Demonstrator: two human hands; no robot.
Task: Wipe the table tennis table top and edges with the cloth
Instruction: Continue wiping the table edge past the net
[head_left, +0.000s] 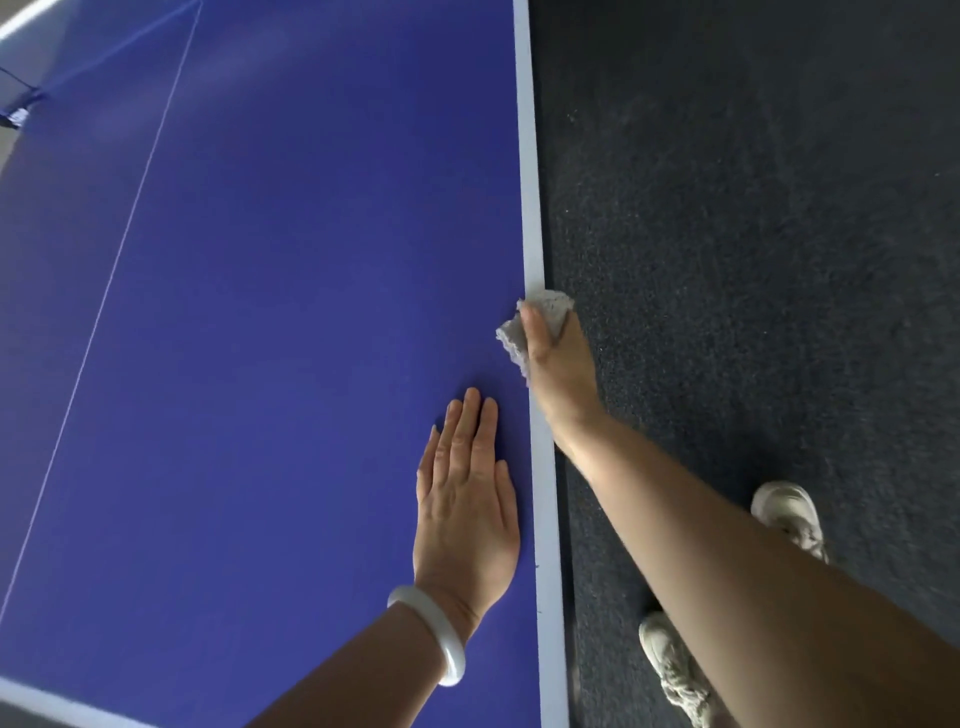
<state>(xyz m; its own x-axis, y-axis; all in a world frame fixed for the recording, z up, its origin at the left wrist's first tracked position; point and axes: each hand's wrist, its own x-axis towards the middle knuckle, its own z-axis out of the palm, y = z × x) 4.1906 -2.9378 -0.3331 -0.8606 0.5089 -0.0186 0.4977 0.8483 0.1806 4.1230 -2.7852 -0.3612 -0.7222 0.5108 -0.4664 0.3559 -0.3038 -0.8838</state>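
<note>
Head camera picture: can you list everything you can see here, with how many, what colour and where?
table tennis table: one, blue top with a white border line and a thin white centre line, fills the left of the view
net: one, dark blue, only partly visible at the far upper left
cloth: one, pale grey, bunched against the table's right edge
floor: dark grey carpet, right of the table
shoes: two, off-white, on the carpet at lower right
bangle: one, white, on the left wrist
left hand: flat on the blue top near the right edge, fingers together
right hand: gripping the cloth at the table's edge, arm reaching in from lower right
</note>
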